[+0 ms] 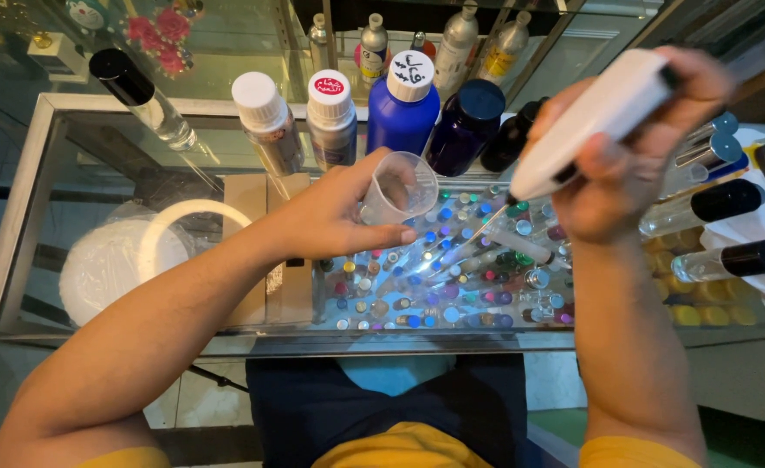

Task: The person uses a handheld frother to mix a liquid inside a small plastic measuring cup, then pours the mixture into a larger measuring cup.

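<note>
Clear plastic cup [397, 189] sits tipped in my left hand [335, 217], thumb and fingers closed around its lower wall, just above the glass counter [97, 173]. My right hand [625, 165] is wrapped tight around a white squeeze bottle [590, 121], held slanted with its thin nozzle pointing down and left toward the cup; the tip stops short of the cup's rim, near it but apart. Under the glass I see a tray of small vials with coloured caps [452, 277]. Behind the cup stand a blue bottle with a white cap [402, 108], a dark violet bottle [465, 126] and two silver canisters with white lids [300, 121]. To the right lie clear roll-on tubes with black caps [720, 230]. A white round lid [123, 260] rests below the glass at left.
</note>
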